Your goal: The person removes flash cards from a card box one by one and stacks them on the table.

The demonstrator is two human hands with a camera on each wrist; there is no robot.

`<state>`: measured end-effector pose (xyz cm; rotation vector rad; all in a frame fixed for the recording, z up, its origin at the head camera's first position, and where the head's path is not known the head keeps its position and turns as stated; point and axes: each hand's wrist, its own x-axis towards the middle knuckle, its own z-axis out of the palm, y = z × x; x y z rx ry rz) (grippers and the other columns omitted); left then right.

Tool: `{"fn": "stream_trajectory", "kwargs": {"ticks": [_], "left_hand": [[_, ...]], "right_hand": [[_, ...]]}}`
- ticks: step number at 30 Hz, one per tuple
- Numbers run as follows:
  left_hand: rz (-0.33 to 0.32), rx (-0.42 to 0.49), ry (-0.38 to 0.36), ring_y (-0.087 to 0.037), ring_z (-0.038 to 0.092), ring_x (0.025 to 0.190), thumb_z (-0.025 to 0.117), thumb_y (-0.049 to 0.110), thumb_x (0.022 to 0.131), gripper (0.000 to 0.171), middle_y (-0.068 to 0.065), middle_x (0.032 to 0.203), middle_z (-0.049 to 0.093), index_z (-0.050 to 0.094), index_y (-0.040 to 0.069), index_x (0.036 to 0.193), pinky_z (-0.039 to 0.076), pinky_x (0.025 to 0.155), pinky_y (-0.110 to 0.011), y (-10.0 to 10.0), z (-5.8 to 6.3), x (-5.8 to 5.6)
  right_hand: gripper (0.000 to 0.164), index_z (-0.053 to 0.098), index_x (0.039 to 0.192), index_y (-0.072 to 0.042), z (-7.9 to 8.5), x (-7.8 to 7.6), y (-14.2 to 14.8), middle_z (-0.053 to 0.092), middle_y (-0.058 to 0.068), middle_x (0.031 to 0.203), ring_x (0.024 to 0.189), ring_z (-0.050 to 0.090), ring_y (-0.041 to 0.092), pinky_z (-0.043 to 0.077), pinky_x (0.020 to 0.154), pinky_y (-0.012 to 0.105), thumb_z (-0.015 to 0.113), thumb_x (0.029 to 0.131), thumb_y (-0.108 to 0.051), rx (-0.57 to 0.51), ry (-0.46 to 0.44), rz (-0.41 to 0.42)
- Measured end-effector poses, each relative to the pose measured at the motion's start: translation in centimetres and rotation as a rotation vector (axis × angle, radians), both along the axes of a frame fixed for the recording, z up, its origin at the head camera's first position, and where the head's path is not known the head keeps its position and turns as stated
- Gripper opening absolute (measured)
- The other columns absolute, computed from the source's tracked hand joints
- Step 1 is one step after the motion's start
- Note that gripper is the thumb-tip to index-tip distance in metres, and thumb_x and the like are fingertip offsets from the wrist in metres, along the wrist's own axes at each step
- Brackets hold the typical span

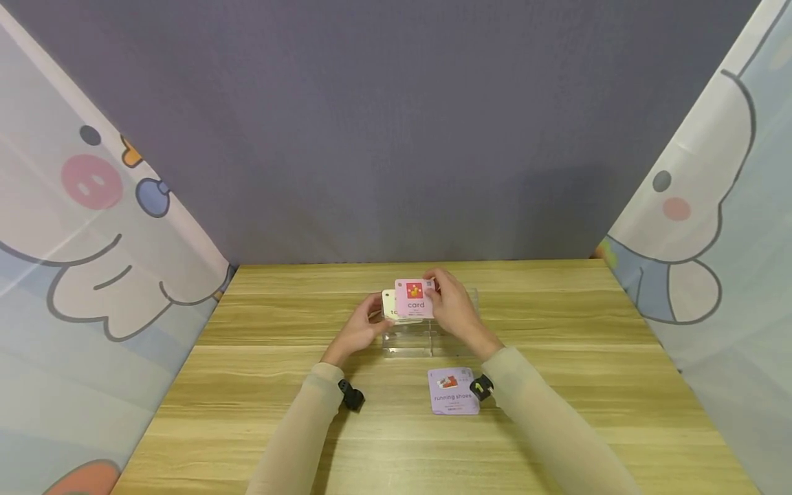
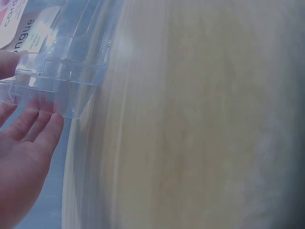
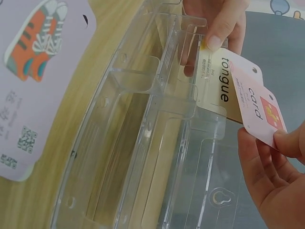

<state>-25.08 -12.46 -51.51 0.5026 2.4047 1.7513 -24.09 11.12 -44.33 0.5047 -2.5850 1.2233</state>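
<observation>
My right hand (image 1: 456,309) pinches a pink flash card (image 1: 410,304), printed "card", between thumb and fingers. It overlaps a cream flash card (image 3: 224,83), printed "tongue", which stands in the back row of a clear plastic tiered card holder (image 1: 407,344). At the holder's left end, my left hand (image 1: 361,328) grips it, thumb in front and fingers behind. That thumb lies right at the lower edge of the cream card in the right wrist view. The holder's front rows show no cards.
A lilac flash card (image 1: 454,405), printed "running shoes", lies on the wood-grain table (image 1: 260,412) in front of the holder, by the right wrist. A grey partition (image 1: 396,137) rises behind the table, with cartoon-printed curtains (image 1: 680,275) along both sides.
</observation>
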Motion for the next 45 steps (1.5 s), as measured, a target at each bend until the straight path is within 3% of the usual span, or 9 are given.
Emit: {"fn": "stream_trajectory", "kwargs": {"ticks": [13,24,45], "left_hand": [[-0.007,0.013,0.006,-0.038,0.048,0.135,0.067,0.001,0.094,0.062,-0.022,0.143,0.052,0.040,0.000,0.150,0.038,0.118,-0.049,0.1,-0.2,-0.1],[-0.012,0.015,0.001,-0.039,0.047,0.136,0.068,0.001,0.094,0.062,-0.024,0.143,0.051,0.040,-0.002,0.149,0.037,0.119,-0.048,0.1,0.0,-0.1],[0.000,-0.005,0.005,-0.037,0.048,0.136,0.068,0.002,0.094,0.062,-0.022,0.144,0.052,0.040,-0.001,0.149,0.038,0.118,-0.046,0.1,0.0,-0.1]], "right_hand": [[0.025,0.059,0.123,-0.003,0.0,0.6,1.0,0.058,0.010,0.098,0.084,0.055,0.022,0.052,0.069,0.031,0.060,0.099,0.001,-0.097,-0.050,0.016],[0.024,0.059,0.121,0.001,0.6,1.6,1.9,0.058,0.012,0.096,0.082,0.055,0.023,0.049,0.066,0.026,0.061,0.097,0.005,-0.178,-0.040,0.029],[0.025,0.061,0.120,0.000,1.7,3.3,3.3,0.061,0.013,0.097,0.082,0.057,0.024,0.047,0.060,0.024,0.064,0.096,0.005,-0.213,-0.032,0.024]]}}
